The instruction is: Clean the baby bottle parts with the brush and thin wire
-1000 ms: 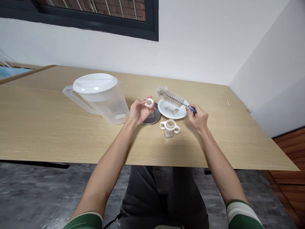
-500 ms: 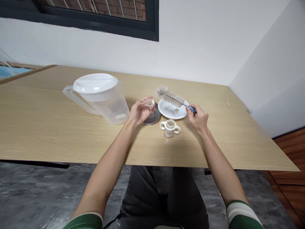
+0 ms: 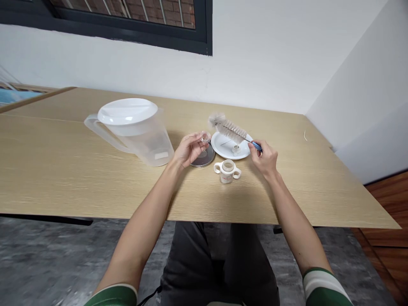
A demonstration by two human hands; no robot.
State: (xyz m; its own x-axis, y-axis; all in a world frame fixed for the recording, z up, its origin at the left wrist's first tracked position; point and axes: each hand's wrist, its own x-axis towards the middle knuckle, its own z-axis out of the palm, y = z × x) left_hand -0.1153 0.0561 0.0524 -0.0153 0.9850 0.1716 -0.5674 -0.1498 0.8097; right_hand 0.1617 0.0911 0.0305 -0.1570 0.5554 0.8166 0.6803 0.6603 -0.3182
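Between thumb and fingers, my left hand (image 3: 190, 149) pinches a small clear bottle cap (image 3: 205, 137) above a dark round metal lid (image 3: 204, 158). My right hand (image 3: 264, 158) is closed on the blue handle of a bottle brush (image 3: 231, 128), whose white bristles point left over a white plate (image 3: 216, 149). A small clear part (image 3: 236, 149) and a thin straight piece lie on the plate. In front of it stands an uncapped baby bottle (image 3: 227, 172) with two cream handles, upright on the table.
A translucent pitcher (image 3: 137, 131) with a white lid stands left of my left hand. Farther right on the wooden table (image 3: 127, 191) lies a small bent white piece (image 3: 305, 135). The table's front edge runs just above my legs.
The clear cap in my left hand has tilted and shifted slightly to the right. My right hand and the brush have hardly moved.
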